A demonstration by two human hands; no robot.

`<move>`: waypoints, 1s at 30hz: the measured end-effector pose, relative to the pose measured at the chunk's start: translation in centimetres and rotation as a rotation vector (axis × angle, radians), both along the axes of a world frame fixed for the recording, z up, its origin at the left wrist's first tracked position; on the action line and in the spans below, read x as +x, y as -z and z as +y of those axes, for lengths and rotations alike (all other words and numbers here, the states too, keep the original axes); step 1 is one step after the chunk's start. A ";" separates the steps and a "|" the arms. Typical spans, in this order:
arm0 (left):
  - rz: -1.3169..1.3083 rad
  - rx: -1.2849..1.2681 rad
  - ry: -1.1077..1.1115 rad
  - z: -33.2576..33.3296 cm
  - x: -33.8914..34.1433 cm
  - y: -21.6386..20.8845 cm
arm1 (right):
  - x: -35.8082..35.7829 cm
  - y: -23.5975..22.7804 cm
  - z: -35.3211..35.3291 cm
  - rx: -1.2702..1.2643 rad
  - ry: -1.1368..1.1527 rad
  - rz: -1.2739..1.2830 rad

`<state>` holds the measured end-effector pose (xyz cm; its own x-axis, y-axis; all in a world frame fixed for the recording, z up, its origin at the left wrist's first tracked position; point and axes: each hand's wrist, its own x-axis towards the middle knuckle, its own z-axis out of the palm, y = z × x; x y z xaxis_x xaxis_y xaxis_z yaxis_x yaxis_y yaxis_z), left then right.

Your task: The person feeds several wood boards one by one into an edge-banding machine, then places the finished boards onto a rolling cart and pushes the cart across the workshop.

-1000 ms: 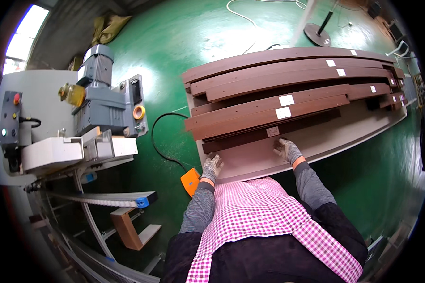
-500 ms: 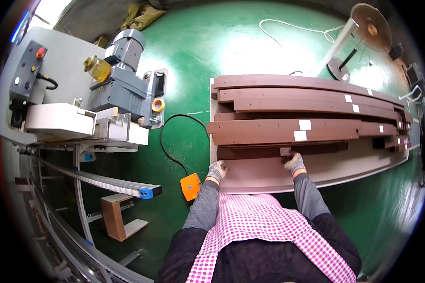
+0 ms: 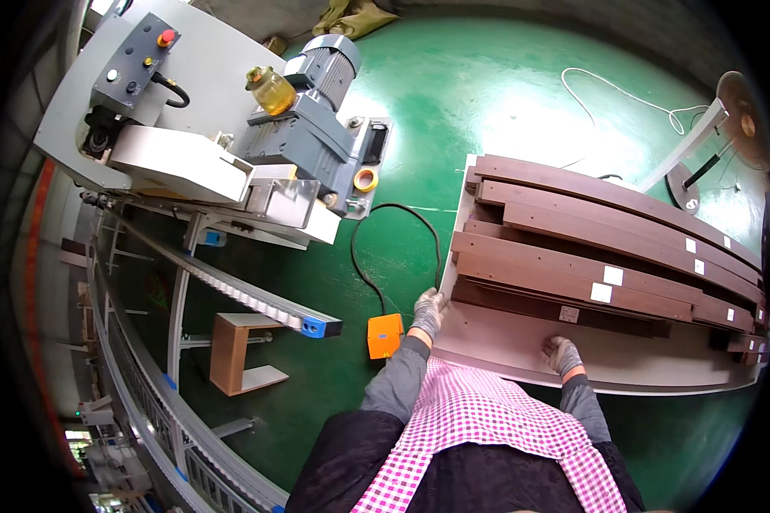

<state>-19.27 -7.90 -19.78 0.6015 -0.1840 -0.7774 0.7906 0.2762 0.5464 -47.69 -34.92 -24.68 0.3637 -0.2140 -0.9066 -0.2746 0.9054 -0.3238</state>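
Both my hands wear grey work gloves. My left hand (image 3: 429, 313) is at the left edge of a wide pale pinkish panel (image 3: 509, 338), its fingers closed around that edge. Over the same panel, closer to its near side, is my right hand (image 3: 562, 355), fingers loosely bent and slightly apart, with nothing seen in them. Beyond the hands lie several long brown boards (image 3: 565, 267) in stacked rows on the panel, some with white labels (image 3: 601, 292). The nearest dark strip (image 3: 522, 309) carries a label too.
On the left stands a machine with a grey motor (image 3: 312, 111), a control box (image 3: 134, 64) and a roller rail (image 3: 239, 295). An orange foot pedal (image 3: 385, 335) with a black cable lies on the green floor. A pedestal fan (image 3: 740, 124) stands at the far right.
My view has turned left, so the boards sit further right. My right hand has come away from the labelled dark strip toward the panel's near side. My left hand remains at the panel's left edge.
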 end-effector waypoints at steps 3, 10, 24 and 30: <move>-0.084 -0.325 -0.242 3.1 2.4 -4.9 | -1.9 1.0 2.9 -0.009 -0.207 -0.045; -0.264 -0.601 -0.438 7.3 9.6 -13.8 | -4.2 0.7 6.1 0.105 -0.213 0.082; -0.359 -0.625 -0.528 7.5 15.3 -19.3 | -1.9 1.7 3.2 -0.089 -0.349 0.147; -0.356 -0.628 -0.536 7.5 16.2 -19.6 | -2.2 1.8 3.8 -0.061 -0.342 0.215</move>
